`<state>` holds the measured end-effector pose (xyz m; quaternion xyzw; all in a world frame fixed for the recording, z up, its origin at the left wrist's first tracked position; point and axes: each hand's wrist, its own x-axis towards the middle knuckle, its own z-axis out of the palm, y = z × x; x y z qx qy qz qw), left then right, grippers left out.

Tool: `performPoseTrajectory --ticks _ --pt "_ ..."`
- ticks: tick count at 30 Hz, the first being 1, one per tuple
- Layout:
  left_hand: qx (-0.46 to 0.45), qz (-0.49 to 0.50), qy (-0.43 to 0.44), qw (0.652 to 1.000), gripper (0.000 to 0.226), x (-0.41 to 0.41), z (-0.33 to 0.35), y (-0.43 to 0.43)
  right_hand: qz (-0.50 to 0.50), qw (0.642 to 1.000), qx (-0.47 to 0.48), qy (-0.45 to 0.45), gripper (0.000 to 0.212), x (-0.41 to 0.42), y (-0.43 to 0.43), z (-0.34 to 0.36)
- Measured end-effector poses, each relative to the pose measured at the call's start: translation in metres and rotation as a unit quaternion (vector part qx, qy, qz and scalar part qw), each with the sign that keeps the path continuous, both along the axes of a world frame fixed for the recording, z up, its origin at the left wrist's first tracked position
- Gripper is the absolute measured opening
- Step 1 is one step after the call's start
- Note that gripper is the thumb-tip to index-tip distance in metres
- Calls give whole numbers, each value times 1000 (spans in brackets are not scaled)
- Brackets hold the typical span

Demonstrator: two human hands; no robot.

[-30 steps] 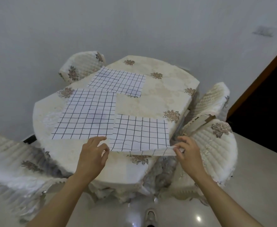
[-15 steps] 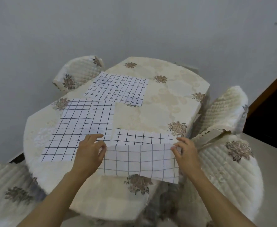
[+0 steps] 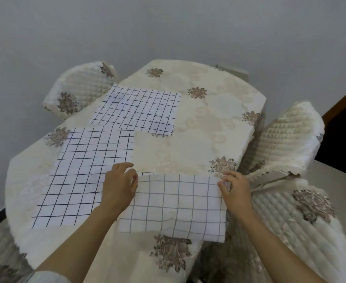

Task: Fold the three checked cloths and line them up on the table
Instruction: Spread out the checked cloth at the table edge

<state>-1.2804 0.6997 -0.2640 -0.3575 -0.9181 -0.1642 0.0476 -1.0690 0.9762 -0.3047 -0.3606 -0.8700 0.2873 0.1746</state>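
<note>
The nearest checked cloth (image 3: 174, 205) lies at the table's near edge, doubled over on itself so that its paler underside faces up and its folded edge sits toward the person, overhanging the rim slightly. Only a thin strip of its lower layer shows past the far edge, which suggests the two halves are being brought edge to edge for a first, half-way fold.

The left hand (image 3: 120, 186) pinches the far left corner between thumb and fingers, the other fingers loosely curled. The right hand (image 3: 234, 188) pinches the far right corner the same way. Holding both corners keeps the top layer taut and square as it is laid down.

Just beside the left hand, a second checked cloth (image 3: 86, 176) lies flat and unfolded, touching or slightly overlapping the first. A third checked cloth (image 3: 137, 111) lies flat farther back, its near corner meeting the second.

All rest on the flowered tablecloth (image 3: 204, 127), with quilted chairs (image 3: 286, 139) around.
</note>
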Motion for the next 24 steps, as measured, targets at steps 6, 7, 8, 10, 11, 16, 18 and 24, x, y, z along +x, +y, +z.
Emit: performPoseTrajectory --ticks 6,7,8,10,11,16,18,24 --pt "-10 -23 -13 1000 10 -24 -13 25 -23 999 10 -26 20 -10 10 -3" --pt "-11 -26 -14 1000 10 -27 -16 28 -26 999 8 -30 20 -12 12 -5" --pt "-13 -29 -14 999 9 -31 -18 31 -28 999 7 -31 20 -13 13 -7" --pt "-19 -32 -16 999 9 -37 -21 36 -33 999 4 -34 19 -16 15 -10" --pt "-23 -32 -19 999 9 -39 -23 38 -36 999 3 -37 19 -18 15 -11" --pt "-38 -25 -26 999 10 -49 -32 47 -51 998 -18 -43 7 -22 14 -11" --pt "-44 -24 -34 998 10 -54 -35 52 -63 997 -35 -28 7 -24 13 -11" --pt "-53 -23 -45 997 19 -52 -38 60 -57 997 -21 -41 32 -24 5 -11"
